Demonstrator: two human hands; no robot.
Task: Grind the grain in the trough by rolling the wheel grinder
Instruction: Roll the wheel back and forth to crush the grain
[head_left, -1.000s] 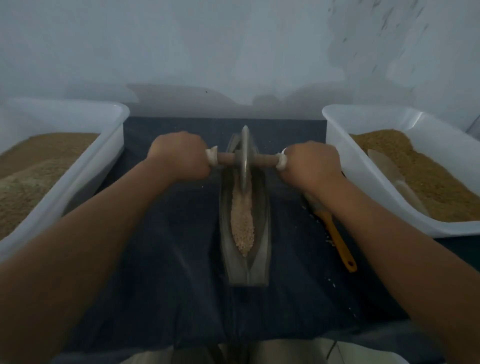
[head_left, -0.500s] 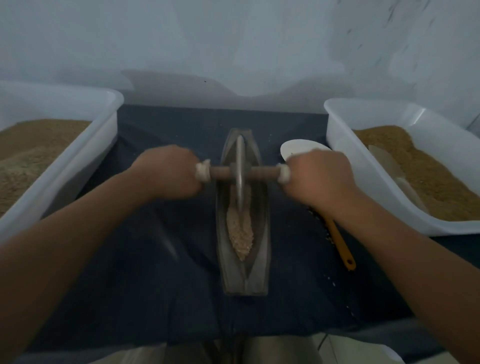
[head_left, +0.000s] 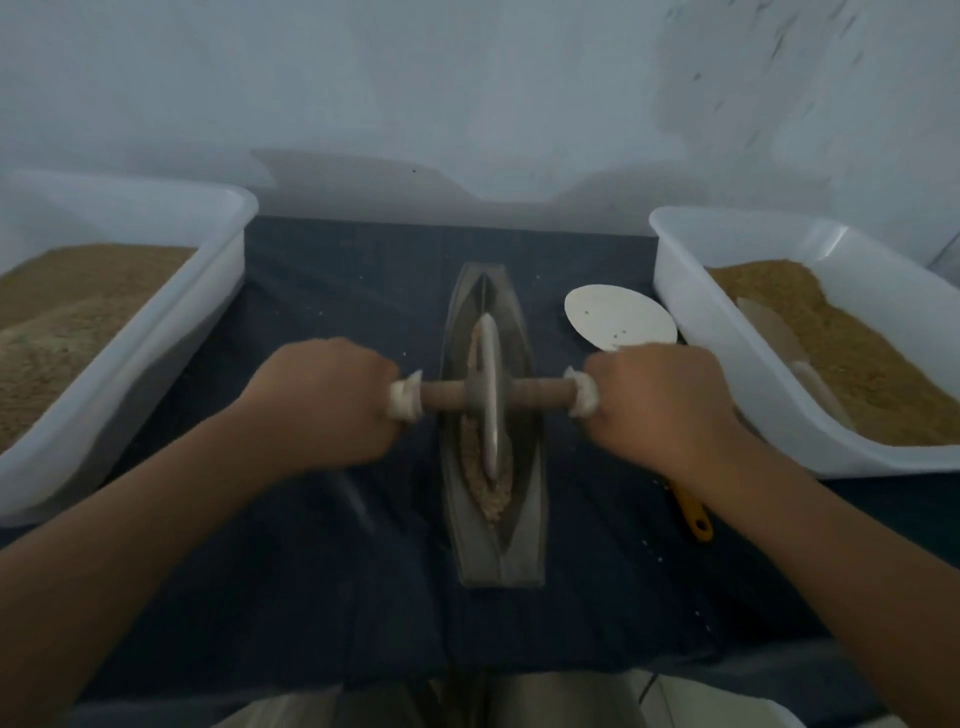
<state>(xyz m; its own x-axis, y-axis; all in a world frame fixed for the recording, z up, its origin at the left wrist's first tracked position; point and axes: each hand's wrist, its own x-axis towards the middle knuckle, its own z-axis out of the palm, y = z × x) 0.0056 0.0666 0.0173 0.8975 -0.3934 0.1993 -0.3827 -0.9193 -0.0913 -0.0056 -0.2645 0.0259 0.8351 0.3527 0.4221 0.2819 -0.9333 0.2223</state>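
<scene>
A dark boat-shaped trough (head_left: 524, 540) lies lengthwise on the dark blue cloth in front of me. Pale crushed grain (head_left: 492, 499) fills its groove. The metal disc of the wheel grinder (head_left: 489, 400) stands upright in the groove at mid-length, on a wooden axle wrapped in white at both ends. My left hand (head_left: 322, 400) grips the left end of the axle. My right hand (head_left: 660, 405) grips the right end. Both fists hide the handle tips.
A white tub (head_left: 156, 332) of brown grain stands at the left, another white tub (head_left: 727, 353) with grain and a pale scoop at the right. A white plate-like scoop (head_left: 618, 317) with an orange handle (head_left: 693, 514) lies between trough and right tub. A pale wall rises behind.
Both hands have pulled the wheel toward me along the trough, from its far end to about mid-length. The white scoop behind my right hand has come into sight.
</scene>
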